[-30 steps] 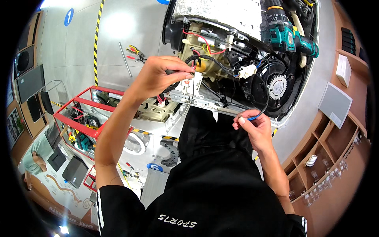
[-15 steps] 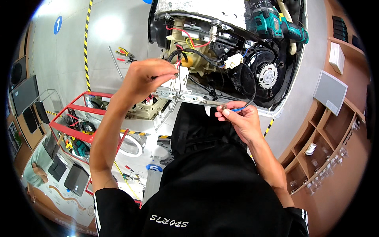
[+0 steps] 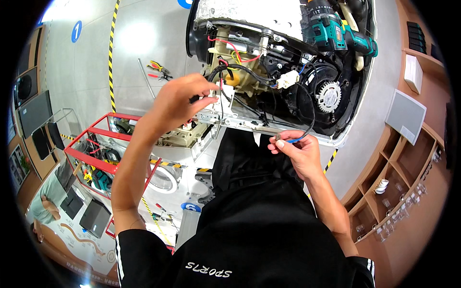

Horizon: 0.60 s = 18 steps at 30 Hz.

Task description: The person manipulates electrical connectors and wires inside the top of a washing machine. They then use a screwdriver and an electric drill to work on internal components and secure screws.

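Observation:
An opened machine (image 3: pixel 336 139) with a white-edged casing lies in front of me, its wiring and black and cream inner parts exposed. My left hand (image 3: pixel 189 98) is over its near left side, thumb and forefinger apart beside a white bracket (image 3: pixel 225 96) and a dark wire; nothing shows between them. At the near edge, my right hand (image 3: pixel 300 149) pinches a small grey-brown connector (image 3: pixel 277 138) on a blue and black lead (image 3: pixel 296 140), which loops up into the machine. Beyond lies a white plug housing (image 3: pixel 288 79) on the black cable bundle (image 3: pixel 247 70).
A green cordless drill (image 3: pixel 338 36) rests at the machine's far right, near a white toothed wheel (image 3: pixel 329 97). Pliers (image 3: pixel 157 67) and a metal rod (image 3: pixel 145 79) lie on the floor to the left. A red-framed cart (image 3: pixel 91 156) with tools stands nearer; wooden shelves (image 3: pixel 384 177) line the right.
My left thumb and forefinger have parted from a pinch on a small dark piece, now out of sight between them. My right hand still pinches the connector. The whole view has shifted slightly.

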Available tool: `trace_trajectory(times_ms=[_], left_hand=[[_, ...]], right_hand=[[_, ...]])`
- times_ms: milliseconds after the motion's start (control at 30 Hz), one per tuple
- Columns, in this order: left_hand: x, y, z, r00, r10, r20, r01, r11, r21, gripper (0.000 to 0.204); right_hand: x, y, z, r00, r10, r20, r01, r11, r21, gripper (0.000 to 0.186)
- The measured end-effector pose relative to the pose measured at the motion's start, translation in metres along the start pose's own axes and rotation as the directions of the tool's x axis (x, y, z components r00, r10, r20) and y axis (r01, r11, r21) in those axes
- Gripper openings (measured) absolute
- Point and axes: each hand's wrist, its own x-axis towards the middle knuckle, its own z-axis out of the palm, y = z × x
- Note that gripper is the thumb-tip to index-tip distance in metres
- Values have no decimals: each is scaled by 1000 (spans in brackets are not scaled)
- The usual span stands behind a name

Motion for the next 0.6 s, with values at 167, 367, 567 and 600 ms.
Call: trace_trajectory(times_ms=[167,367,567,600], left_hand=[[9,-13,-21,1000,19,-22,-19,1000,-9,25],[8,-30,-27,980,-159,119,171,981,-97,25],[6,-37,-32,942,-202,270,218,975,-34,33],[5,-38,-32,951,-183,250,201,978,-48,33]], right_hand=[[2,1,-4,999,-10,-33,10,1000,12,13],[8,0,0,990,-71,-118,67,997,-33,15],[22,4,0,964,-161,-214,129,979,-156,15],[24,2,-1,962,-147,-231,105,978,-182,14]])
